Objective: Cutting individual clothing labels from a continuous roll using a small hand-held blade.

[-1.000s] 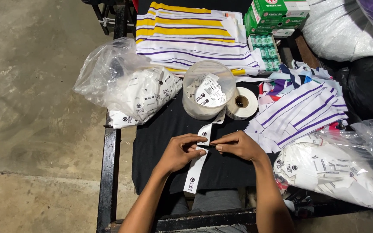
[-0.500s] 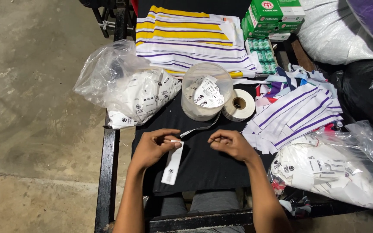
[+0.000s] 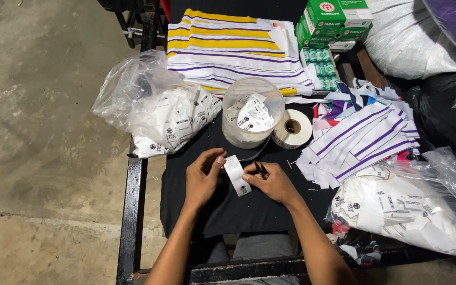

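I'm seeing a matt white woven label (image 3: 237,174), cloth by the look, w/ both hands on it. Table cover (image 3: 249,208) is showing as matt black fabric; frame (image 3: 133,211) as dark painted metal, scuffed. Tub (image 3: 253,112) and bags (image 3: 149,103) are reading as clear glossy plastic. Tape roll (image 3: 291,128) is looking like matt white ribbon. Floor (image 3: 43,132) is rough concrete.
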